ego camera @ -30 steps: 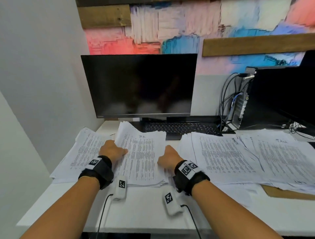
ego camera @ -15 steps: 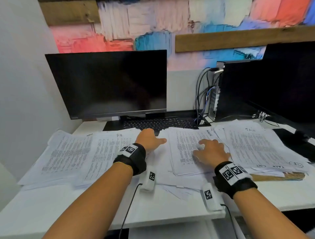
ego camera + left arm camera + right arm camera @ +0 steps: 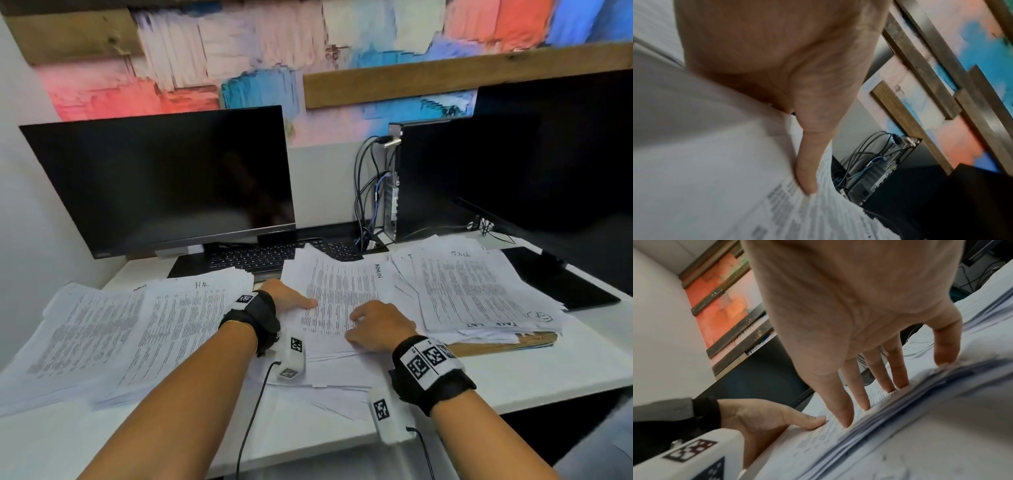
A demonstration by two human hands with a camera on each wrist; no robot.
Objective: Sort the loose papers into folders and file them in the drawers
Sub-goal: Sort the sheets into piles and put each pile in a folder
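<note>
Spread, nearly straight fingers of the right hand press on a stack of printed papers marked "ADMIN". The left hand grips the stack's left edge, thumb lying on top. This stack sits mid-table, between other white, text-covered stacks, in front of a dark monitor.

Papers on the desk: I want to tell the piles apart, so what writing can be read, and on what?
"ADMIN": handwritten on the middle stack, under both hands.
"TASK": top sheet of the right stack; upside-down writing and a circled mark at its near edge are unclear.
Left-centre stack: handwritten heading, illegible.
Printed body text: too small.
Wrist-band squares: coded patterns, not words.
</note>
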